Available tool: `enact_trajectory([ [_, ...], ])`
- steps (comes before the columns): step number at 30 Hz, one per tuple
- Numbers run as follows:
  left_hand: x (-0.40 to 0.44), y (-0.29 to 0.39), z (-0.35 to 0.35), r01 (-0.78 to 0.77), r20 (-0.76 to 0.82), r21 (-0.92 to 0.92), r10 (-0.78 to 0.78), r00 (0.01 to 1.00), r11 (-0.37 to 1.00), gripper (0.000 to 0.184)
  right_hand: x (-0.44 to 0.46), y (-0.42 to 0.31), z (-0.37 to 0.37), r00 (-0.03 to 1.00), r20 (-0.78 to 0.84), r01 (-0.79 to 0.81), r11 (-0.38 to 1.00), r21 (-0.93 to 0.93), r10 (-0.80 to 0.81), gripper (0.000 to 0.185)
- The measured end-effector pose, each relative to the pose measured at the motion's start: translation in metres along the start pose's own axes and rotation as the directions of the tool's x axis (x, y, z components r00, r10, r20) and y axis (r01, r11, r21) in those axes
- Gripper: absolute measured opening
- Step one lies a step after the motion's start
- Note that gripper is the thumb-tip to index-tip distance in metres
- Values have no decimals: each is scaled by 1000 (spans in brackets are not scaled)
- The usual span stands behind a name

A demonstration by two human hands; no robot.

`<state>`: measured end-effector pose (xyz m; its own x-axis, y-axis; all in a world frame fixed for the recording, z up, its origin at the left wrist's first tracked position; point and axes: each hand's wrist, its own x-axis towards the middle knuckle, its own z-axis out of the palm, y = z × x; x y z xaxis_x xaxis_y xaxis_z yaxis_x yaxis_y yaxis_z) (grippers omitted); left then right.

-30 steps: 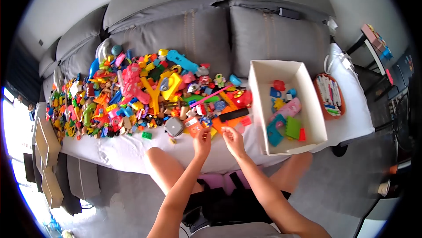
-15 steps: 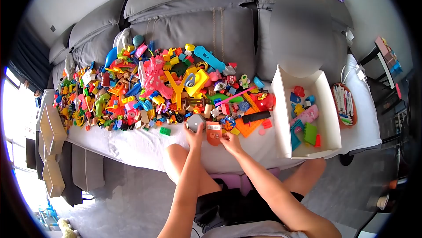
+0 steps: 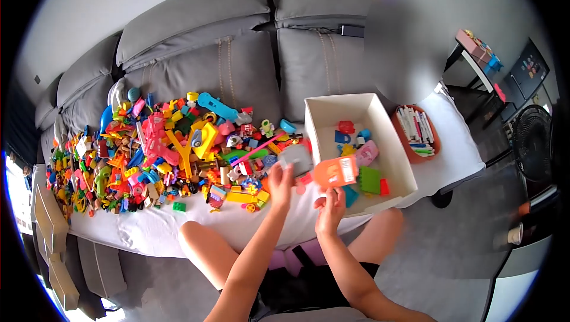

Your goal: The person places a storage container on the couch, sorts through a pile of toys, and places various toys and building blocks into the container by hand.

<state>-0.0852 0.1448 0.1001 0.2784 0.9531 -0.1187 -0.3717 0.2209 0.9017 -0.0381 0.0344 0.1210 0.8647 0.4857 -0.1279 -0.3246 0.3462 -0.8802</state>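
My left hand [image 3: 281,186] is closed on a grey, flat, rounded piece [image 3: 295,158], blurred by motion, beside the left wall of the white box [image 3: 389,138]. My right hand [image 3: 331,210] pinches the lower edge of an orange, round-ended flat piece with a white label [image 3: 333,172]. That orange piece is raised over the box's near left rim and hides part of it. Inside the box lie a pink toy [image 3: 367,153], a green block plate [image 3: 369,180], a red block [image 3: 385,187] and several small toys.
A large heap of mixed toys [image 3: 154,150] spreads over the white-covered sofa seat to the left. An orange basket of pens [image 3: 417,133] stands right of the box. Grey cushions [image 3: 202,66] line the back. A black fan [image 3: 532,144] is at far right.
The view has turned to the right. Both hands have moved from the front of the toy heap towards the box, the orange piece lifted over its rim and the grey piece beside it.
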Motion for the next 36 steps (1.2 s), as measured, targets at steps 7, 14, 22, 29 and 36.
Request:
enact_trajectory([
  [7, -3, -21, 0, -62, 290, 306, -32, 956, 950, 32, -12, 16, 8, 977, 207, -28, 994, -101, 49, 26],
  [14, -4, -6, -173, -135, 38, 756, 163, 986, 641, 20, 19, 131, 12, 808, 534, 253, 673, -695, 248, 25],
  [22, 1, -4, -208, -136, 136, 988, 0, 991, 76, 47, 12, 168, 82, 752, 616, 615, 88, -784, 233, 51],
  [29, -6, -4, -213, -11, 9, 999, 42, 999, 33, 42, 20, 165, 68, 802, 562, 477, 347, -807, 203, 53],
  [36, -2, -43, -214, -2, -243, 668, 221, 944, 744, 30, 6, 102, 29, 656, 147, -752, 658, 40, 741, 26],
])
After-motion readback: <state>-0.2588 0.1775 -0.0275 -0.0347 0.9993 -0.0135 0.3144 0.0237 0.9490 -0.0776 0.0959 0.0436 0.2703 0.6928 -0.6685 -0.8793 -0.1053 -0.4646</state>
